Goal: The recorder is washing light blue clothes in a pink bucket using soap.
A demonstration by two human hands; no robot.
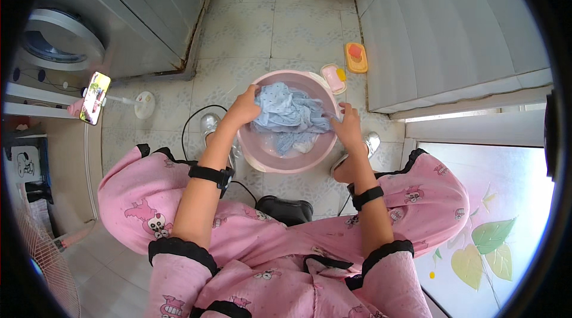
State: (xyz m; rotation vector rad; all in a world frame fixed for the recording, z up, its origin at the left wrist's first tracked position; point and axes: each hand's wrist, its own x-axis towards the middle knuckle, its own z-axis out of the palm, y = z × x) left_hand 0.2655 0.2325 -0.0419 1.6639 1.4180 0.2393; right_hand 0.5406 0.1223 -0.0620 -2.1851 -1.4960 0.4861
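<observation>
A round pink basin (262, 160) stands on the tiled floor between my feet. A wet, crumpled light blue patterned cloth (286, 106) lies bunched in it, with a small white piece (305, 145) near its lower right edge. My left hand (243, 106) is closed over the basin's left rim, right beside the cloth. On the opposite side, my right hand (348, 125) is curled at the right rim, its thumb inward near the cloth's edge. Both hands partly hide the rim, and the fingertips do not show fully.
Beyond the basin's right rim lie a pink soap dish (333, 80) and an orange soap tray (356, 59). A phone (95, 99) on a white stand (145, 105) is at left, before a washing machine (62, 41). A black cable (193, 117) runs by my left foot. A wire-guarded fan (47, 258) stands lower left.
</observation>
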